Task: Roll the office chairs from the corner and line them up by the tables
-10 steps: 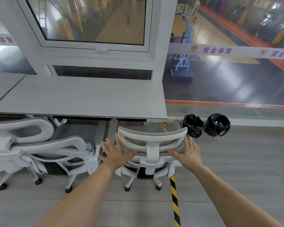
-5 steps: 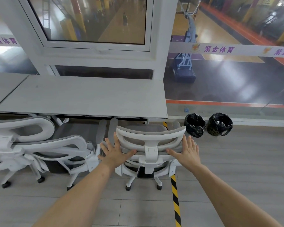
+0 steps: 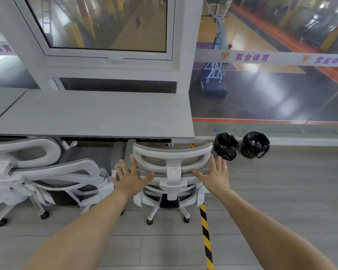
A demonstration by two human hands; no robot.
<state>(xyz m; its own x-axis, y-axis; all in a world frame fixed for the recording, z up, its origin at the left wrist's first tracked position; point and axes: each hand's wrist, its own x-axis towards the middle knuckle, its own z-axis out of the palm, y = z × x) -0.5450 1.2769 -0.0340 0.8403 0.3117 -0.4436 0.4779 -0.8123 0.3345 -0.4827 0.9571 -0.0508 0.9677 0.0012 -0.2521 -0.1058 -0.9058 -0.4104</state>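
A white office chair (image 3: 172, 166) with grey mesh stands with its back to me, its seat tucked under the right end of the grey table (image 3: 98, 117). My left hand (image 3: 130, 177) lies flat with spread fingers on the left side of the chair's backrest. My right hand (image 3: 216, 175) lies flat the same way on the right side. Two more white chairs (image 3: 53, 172) stand close together to the left, also pushed in at the table.
Two black-bagged bins (image 3: 225, 146) stand on the floor right of the table against the glass wall. A yellow-black tape strip (image 3: 206, 230) runs along the floor under the chair. A second table (image 3: 2, 98) adjoins on the left. Open grey floor lies to the right.
The chair has rolled slightly further in under the table, both hands staying flat on its backrest. The view has shifted a little forward.
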